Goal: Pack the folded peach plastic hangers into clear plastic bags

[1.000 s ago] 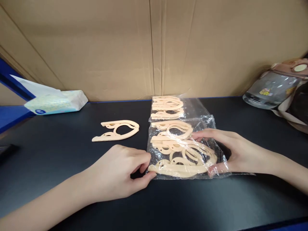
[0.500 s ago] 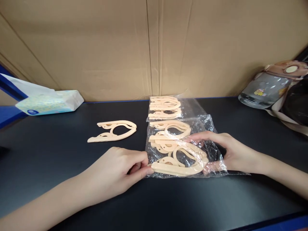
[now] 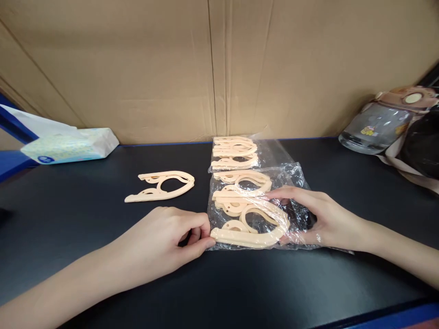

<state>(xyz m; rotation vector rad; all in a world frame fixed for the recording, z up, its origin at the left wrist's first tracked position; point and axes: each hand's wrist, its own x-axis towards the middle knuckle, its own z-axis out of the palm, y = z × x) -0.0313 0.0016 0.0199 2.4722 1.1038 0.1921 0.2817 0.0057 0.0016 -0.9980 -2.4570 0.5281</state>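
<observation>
A clear plastic bag (image 3: 295, 176) lies on the black table (image 3: 103, 228) with several beige folding hangers inside. My left hand (image 3: 168, 242) pinches the bag's near left corner, right at the tip of the nearest hanger (image 3: 247, 237). My right hand (image 3: 322, 217) grips the bag's right side, with the thumb and fingers closed on the plastic and on the curved end of that hanger. A single loose hanger (image 3: 161, 185) lies flat on the table to the left of the bag. A second bag with hangers (image 3: 235, 153) sits just behind the first.
A pack of tissues (image 3: 68, 145) rests at the back left beside a blue frame. A clear water bottle (image 3: 377, 123) and a dark bag (image 3: 421, 151) lie at the back right. A cardboard wall (image 3: 219, 68) closes off the back of the table.
The nearest hanger has slid left inside the bag toward my left hand. My right hand has pushed a little left, bunching the plastic. The view has shifted slightly.
</observation>
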